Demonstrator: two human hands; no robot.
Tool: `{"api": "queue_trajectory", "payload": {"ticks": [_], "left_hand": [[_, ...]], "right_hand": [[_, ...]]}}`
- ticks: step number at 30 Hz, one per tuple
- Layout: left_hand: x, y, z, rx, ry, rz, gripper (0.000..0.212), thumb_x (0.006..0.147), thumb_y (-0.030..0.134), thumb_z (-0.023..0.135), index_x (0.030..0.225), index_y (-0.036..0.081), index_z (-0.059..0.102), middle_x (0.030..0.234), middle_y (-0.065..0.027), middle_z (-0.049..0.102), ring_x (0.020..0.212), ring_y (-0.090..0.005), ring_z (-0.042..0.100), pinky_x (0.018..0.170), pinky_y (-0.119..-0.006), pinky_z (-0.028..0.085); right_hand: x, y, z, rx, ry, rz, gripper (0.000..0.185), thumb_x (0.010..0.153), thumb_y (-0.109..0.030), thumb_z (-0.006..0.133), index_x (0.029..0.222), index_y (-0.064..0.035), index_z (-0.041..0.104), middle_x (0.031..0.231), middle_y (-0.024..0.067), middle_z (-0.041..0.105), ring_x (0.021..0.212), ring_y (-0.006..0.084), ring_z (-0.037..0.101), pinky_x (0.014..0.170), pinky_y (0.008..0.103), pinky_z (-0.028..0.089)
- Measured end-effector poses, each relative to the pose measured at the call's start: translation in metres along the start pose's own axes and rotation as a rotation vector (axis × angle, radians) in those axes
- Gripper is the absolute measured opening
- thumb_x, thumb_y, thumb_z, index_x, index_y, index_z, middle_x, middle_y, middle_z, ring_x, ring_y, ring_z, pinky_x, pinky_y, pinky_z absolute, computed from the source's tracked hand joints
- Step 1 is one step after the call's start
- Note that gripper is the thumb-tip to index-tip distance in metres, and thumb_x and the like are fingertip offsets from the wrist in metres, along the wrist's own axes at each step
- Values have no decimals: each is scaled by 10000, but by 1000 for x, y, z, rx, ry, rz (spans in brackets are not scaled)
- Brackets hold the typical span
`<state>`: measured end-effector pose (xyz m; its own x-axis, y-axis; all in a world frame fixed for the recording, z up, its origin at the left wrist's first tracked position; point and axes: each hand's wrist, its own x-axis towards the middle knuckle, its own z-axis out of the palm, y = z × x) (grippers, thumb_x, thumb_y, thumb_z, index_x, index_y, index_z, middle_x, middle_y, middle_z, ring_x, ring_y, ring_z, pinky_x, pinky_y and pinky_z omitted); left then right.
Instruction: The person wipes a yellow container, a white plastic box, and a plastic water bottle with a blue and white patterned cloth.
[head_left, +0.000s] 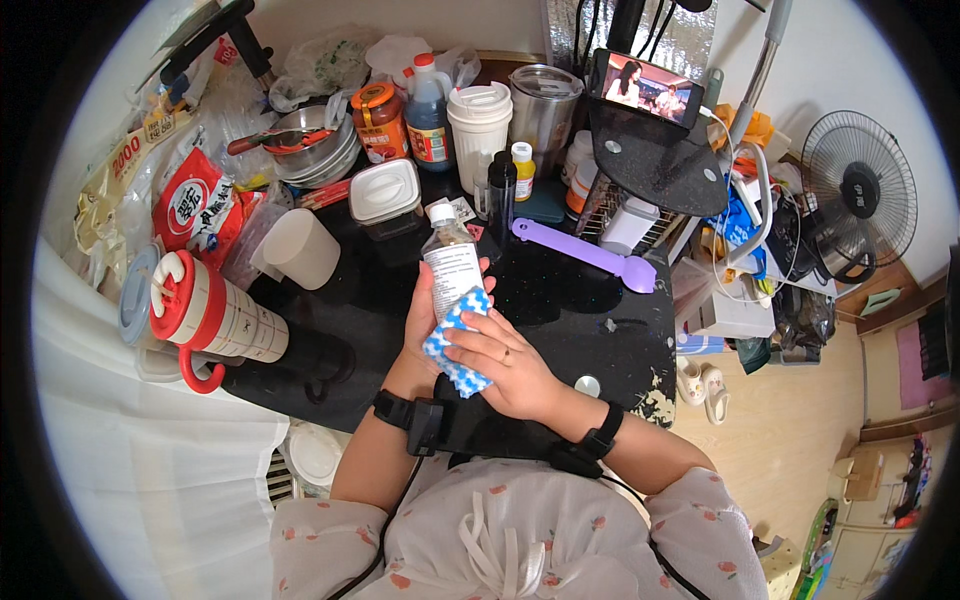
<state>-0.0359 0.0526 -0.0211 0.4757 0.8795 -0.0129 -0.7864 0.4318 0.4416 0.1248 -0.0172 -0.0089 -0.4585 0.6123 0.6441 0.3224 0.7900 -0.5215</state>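
A clear plastic bottle (454, 266) with a white cap and a printed label is held tilted above the black tabletop. My left hand (421, 319) wraps around its lower part from the left and behind, with fingertips showing on the right side. Over the bottle's lower front lies a blue-and-white checked cloth (459, 367). My right hand (510, 365) presses this cloth against the bottle with spread fingers; a ring is on one finger. The bottle's base is hidden by the cloth and hands.
On the left of the black table (570, 330) lies a red-lidded tumbler (232, 311) near a beige cup (301, 249). Behind the bottle stand a lidded container (385, 193), a black bottle (501, 196) and a white cup (478, 131). A purple spoon (585, 255) lies right, below a phone (646, 88).
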Motion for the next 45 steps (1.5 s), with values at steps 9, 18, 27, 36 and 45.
{"api": "queue_trajectory", "payload": {"ticks": [9, 18, 27, 36, 45], "left_hand": [[-2, -11, -7, 9, 86, -90, 609, 1033, 549, 441, 1418, 79, 485, 1369, -140, 602, 1195, -263, 629, 1011, -434, 519], [-2, -8, 3, 17, 49, -83, 510, 1048, 507, 439, 1349, 111, 552, 1274, -85, 657, 1137, -234, 657, 999, -393, 520], [-2, 4, 16, -37, 15, 58, 615, 1030, 571, 412, 1360, 67, 535, 1245, -110, 664, 1109, -260, 664, 973, -410, 533], [-5, -5, 9, 141, 163, -18, 558, 1060, 507, 403, 1391, 70, 507, 1295, -105, 641, 1155, -232, 648, 1009, -405, 516], [-5, -5, -12, 50, 30, -123, 445, 1053, 385, 492, 1400, 107, 508, 1303, -86, 640, 1167, -233, 645, 1014, -416, 514]], "right_hand": [[36, 23, -24, 18, 73, 38, 475, 800, 11, 562, 1271, -21, 618, 1370, 166, 564, 1411, 397, 418, 1197, 551, 255], [57, 46, -10, 166, 368, 259, 374, 914, -11, 530, 1282, 32, 584, 1370, 218, 580, 1353, 391, 496, 1128, 418, 387], [11, 24, 21, 249, 391, 482, 217, 985, -64, 528, 1165, 15, 618, 1042, 170, 669, 929, 289, 654, 867, 365, 503], [21, 11, -13, -16, 215, 211, 534, 842, -32, 520, 1375, 15, 516, 1559, 196, 410, 1493, 501, 209, 1194, 649, 64], [41, 20, -25, -162, 140, 179, 532, 835, -39, 562, 1359, 36, 515, 1465, 235, 486, 1414, 458, 385, 1175, 560, 298]]}}
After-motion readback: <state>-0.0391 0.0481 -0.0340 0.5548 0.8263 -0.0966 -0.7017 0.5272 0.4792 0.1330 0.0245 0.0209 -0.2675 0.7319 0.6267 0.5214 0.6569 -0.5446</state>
